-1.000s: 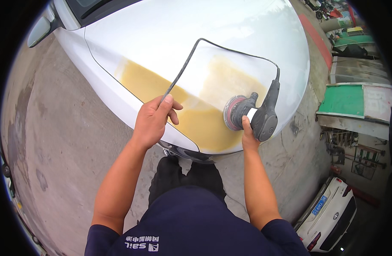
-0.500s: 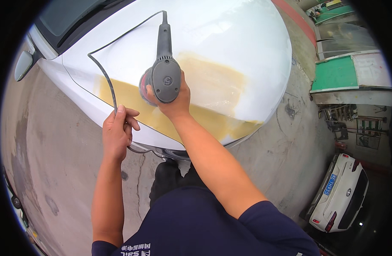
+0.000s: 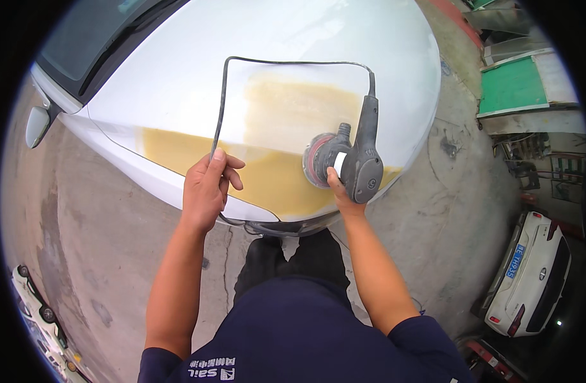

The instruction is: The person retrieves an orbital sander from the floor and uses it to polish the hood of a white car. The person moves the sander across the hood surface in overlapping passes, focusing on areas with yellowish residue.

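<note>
A dark grey corded sander with a round pad is in my right hand, gripped around its head with the thumb across its side. Its pad tilts against the yellowish filler band on the white car hood. My left hand pinches the black power cord between thumb and index finger, other fingers loosely curled, over the hood's near edge. From that hand the cord arches over the hood to the sander's handle end. A paler beige patch lies farther in on the hood.
The windshield and side mirror are at the left. Below the hood's near edge is the dark front of the car, close to my legs. Another white car stands at the right, below a green panel. More vehicles show at the lower left.
My right hand has carried the sander rightward and nearer, turning it so the pad's side shows. My left hand, still on the cord, has moved right. The view has shifted slightly.
</note>
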Demonstrator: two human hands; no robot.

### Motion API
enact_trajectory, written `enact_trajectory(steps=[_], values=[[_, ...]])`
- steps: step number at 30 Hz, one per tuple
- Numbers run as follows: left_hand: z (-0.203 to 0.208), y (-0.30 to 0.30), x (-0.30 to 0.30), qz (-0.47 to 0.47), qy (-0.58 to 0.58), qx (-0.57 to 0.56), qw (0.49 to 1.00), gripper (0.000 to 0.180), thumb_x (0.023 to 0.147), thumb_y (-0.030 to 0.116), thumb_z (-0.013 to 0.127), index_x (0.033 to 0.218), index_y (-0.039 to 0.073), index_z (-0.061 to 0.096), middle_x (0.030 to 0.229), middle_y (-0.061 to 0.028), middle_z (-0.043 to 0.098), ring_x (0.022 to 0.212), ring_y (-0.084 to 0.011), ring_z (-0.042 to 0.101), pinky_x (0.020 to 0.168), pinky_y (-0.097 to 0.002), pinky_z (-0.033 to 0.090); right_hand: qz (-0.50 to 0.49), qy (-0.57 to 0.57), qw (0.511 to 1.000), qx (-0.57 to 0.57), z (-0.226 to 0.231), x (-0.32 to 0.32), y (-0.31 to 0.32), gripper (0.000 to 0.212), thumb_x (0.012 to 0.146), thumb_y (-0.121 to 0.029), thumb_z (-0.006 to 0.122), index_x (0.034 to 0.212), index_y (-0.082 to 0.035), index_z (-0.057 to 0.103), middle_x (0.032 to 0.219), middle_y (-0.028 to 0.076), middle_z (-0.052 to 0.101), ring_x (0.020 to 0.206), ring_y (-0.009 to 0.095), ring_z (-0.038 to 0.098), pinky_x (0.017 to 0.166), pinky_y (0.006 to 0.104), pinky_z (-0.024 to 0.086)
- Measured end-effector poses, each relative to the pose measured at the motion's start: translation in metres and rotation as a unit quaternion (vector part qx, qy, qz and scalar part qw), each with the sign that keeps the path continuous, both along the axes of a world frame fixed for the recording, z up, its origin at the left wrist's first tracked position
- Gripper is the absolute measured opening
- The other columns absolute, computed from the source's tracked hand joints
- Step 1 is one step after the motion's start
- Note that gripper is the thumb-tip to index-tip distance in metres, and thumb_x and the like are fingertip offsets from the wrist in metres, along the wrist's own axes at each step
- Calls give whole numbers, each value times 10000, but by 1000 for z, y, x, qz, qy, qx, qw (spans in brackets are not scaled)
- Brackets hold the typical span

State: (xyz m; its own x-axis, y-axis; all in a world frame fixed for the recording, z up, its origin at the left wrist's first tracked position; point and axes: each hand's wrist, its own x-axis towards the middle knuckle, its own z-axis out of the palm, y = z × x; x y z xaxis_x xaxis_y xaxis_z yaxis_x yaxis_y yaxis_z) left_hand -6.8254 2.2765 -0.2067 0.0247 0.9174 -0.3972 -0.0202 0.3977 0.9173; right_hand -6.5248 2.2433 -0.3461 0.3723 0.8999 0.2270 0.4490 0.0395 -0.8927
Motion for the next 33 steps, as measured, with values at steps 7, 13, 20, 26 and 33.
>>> enact_trajectory(steps=[7, 13, 20, 26, 33], values=[[-4, -5, -3, -34, 26, 3, 999, 486, 1151, 381, 429, 1042, -7, 702, 708, -47, 642, 470, -34, 365, 442, -217, 325, -101, 112, 988, -34, -12, 50, -1, 606, 791, -280, 884, 1295, -42, 647, 1242, 72, 678, 1121, 231, 654, 987, 404, 529], [-1, -7, -6, 25, 13, -4, 1000, 457, 1139, 379, 462, 1101, -7, 704, 717, -48, 649, 477, -24, 357, 444, -210, 305, -15, -63, 995, -74, 8, -16, 18, 624, 759, -326, 888, 1270, -63, 647, 1200, 97, 709, 1101, 235, 684, 982, 410, 540], [12, 4, 15, 46, 19, 69, 996, 484, 1118, 334, 528, 1447, -20, 550, 1312, -153, 679, 479, -5, 352, 433, -176, 356, 88, 72, 993, -27, 55, -125, 68, 686, 737, -244, 910, 1325, -132, 575, 1221, 96, 714, 1134, 315, 702, 939, 410, 574], [-3, 29, 63, 40, 9, 138, 990, 753, 1004, 349, 740, 1533, -102, 452, 1431, -206, 604, 1328, -251, 577, 1139, -361, 436, 122, 42, 992, -17, 70, -125, 79, 627, 748, -159, 871, 1290, -125, 559, 1284, 97, 680, 1212, 354, 654, 967, 449, 554], [-10, 38, 134, -45, 55, 138, 988, 741, 974, 354, 781, 1488, -99, 501, 1357, -176, 657, 1225, -215, 634, 1062, -343, 498, 242, 49, 960, -134, 69, -10, 63, 859, 770, -269, 906, 1480, -116, 446, 1384, 127, 651, 1266, 360, 648, 1015, 440, 539]])
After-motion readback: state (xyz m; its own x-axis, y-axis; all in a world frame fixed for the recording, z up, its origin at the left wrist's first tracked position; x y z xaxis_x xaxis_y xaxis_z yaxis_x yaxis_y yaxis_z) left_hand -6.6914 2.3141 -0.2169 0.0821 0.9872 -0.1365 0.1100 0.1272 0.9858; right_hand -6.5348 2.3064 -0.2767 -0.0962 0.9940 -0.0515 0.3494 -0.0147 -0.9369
